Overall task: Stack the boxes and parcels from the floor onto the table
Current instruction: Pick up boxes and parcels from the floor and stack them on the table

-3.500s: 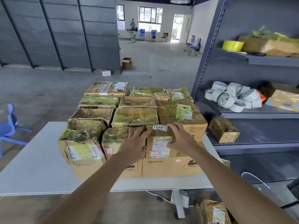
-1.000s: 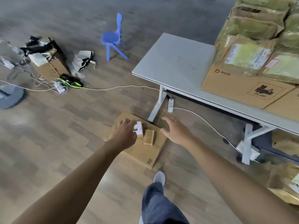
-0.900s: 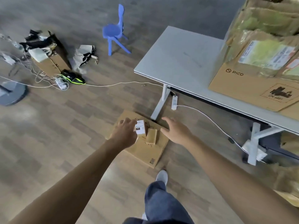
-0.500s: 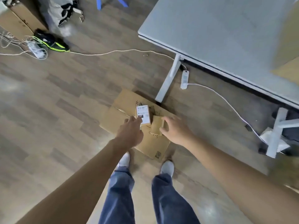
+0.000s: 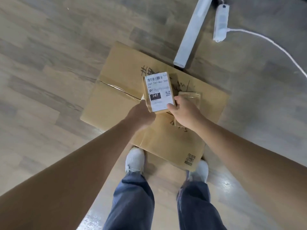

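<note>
L hand [image 5: 143, 113] & R hand [image 5: 184, 112] both grip the small labelled parcel [image 5: 158, 92] by its near corners, over the big flat box [image 5: 123, 90] on the floor [image 5: 49, 63]. 2nd small parcel [image 5: 192, 97] lies on the box, partly under R hand. Table leg [image 5: 191, 32] & power strip [image 5: 221, 22] beyond

Soft, even light covers the floor [image 5: 49, 90], with pale glare beside the shoes [image 5: 134, 159] and faint shadows. Wide-angle distortion stretches the forearms [image 5: 66, 171] at the edges; the label [image 5: 158, 92] reads sharp, the planks slightly blurred.
</note>
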